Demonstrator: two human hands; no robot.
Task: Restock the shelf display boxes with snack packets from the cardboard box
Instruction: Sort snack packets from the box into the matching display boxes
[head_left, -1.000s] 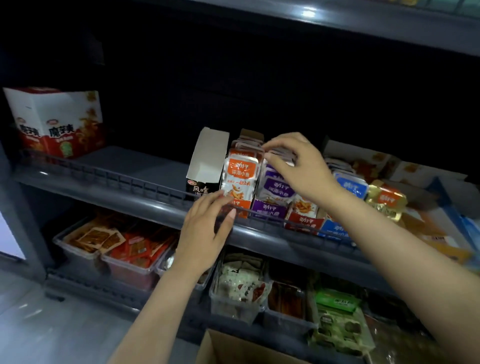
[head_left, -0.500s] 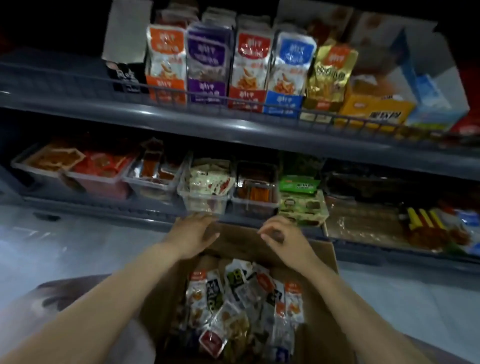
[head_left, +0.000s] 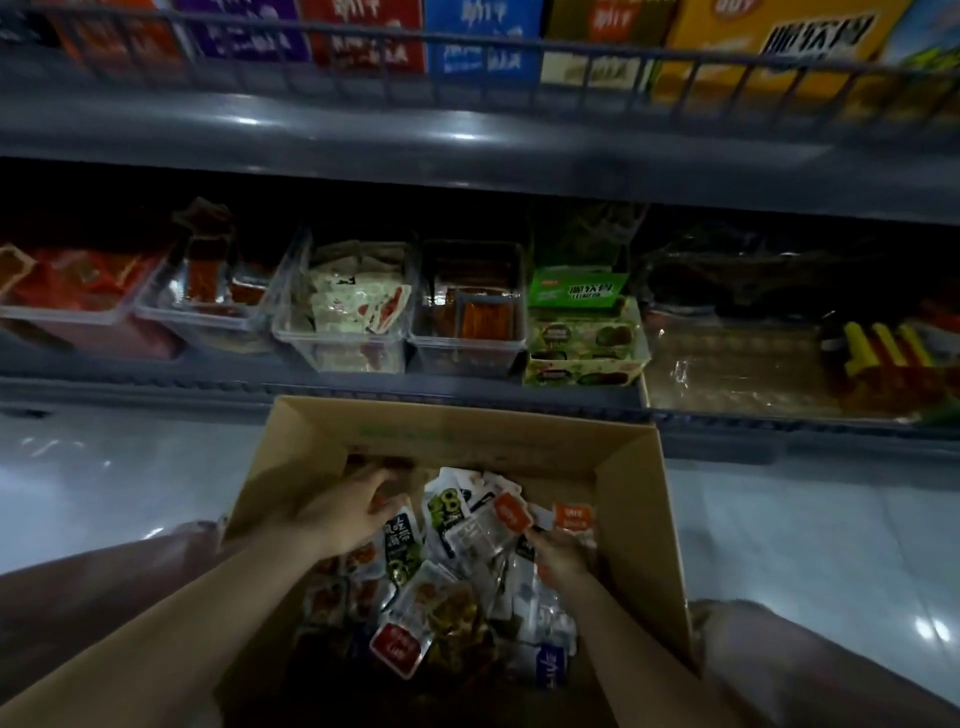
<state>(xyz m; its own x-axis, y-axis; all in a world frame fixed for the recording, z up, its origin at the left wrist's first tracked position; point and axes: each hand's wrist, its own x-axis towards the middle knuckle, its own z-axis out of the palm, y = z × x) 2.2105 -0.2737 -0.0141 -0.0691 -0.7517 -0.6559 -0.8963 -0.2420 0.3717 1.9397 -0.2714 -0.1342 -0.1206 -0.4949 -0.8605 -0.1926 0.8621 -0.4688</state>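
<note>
The light is dim. A dark grey metal shelving unit (head_left: 363, 140) stands beyond both hands. Its upper shelf edge is well above the left hand (head_left: 358, 506), topped by a wire rail (head_left: 467, 40) and catching small white glints. The lower shelf lip (head_left: 156, 387) runs farther out than the hands. A pale, glossy floor (head_left: 104, 478) with soft reflections spreads left of the left hand and right of the right hand (head_left: 556, 551).

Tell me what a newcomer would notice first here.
The open cardboard box at bottom centre, heaped with mixed snack packets, with the left hand and right hand both down among them. Behind it, clear plastic bins of snacks line the lower shelf, beside a green display box.
</note>
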